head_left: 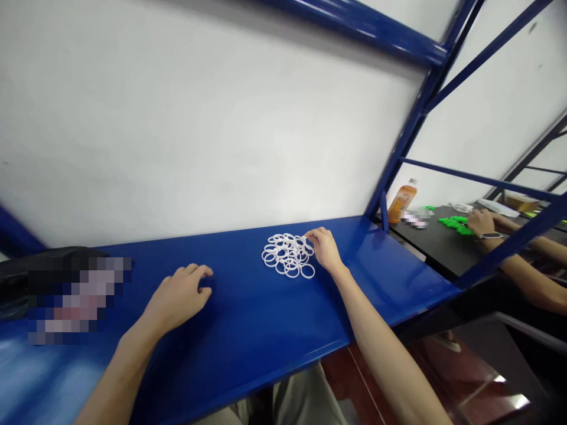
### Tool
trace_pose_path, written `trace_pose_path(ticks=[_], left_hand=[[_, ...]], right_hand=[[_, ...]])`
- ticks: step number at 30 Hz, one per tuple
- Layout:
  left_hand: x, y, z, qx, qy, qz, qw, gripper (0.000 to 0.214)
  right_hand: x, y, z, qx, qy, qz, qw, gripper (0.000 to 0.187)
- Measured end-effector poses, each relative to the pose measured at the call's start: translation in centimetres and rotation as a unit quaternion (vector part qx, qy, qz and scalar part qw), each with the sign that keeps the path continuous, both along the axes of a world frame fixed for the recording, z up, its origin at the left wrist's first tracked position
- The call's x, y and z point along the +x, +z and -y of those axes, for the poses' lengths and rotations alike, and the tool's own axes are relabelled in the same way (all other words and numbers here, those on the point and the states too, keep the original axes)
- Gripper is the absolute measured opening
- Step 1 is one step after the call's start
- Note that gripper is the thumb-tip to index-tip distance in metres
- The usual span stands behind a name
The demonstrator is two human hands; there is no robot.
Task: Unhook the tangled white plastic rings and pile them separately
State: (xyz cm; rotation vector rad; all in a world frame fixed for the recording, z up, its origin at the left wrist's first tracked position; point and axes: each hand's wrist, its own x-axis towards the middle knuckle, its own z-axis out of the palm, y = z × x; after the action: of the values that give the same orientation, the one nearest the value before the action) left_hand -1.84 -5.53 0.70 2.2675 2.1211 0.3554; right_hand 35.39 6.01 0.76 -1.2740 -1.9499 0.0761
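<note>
A pile of several white rings (287,255) lies on the blue shelf top (248,330) near the wall. My right hand (325,248) rests at the pile's right edge, fingers curled, fingertips touching the nearest rings; whether it pinches one I cannot tell. My left hand (179,295) lies palm down on the blue surface to the left of the pile, fingers loosely bent and apart, holding nothing.
A dark bag (26,277) sits at the far left. Blue rack posts (398,147) rise on the right. Beyond them is a black table (438,242) with an orange bottle (402,200), green pieces (456,223) and another person's hand (481,223).
</note>
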Motion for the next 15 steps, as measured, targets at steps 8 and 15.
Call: trace_pose_path(ticks=[8, 15], left_hand=[[-1.0, -1.0, -0.5, -0.034, -0.013, 0.038, 0.999, 0.027], [-0.2, -0.7, -0.4, -0.033, -0.026, 0.063, 0.997, 0.023]], right_hand=[[0.8, -1.5, -1.4, -0.055, 0.030, 0.016, 0.998, 0.025], [-0.1, -0.9, -0.9, -0.051, 0.034, -0.010, 0.998, 0.026]])
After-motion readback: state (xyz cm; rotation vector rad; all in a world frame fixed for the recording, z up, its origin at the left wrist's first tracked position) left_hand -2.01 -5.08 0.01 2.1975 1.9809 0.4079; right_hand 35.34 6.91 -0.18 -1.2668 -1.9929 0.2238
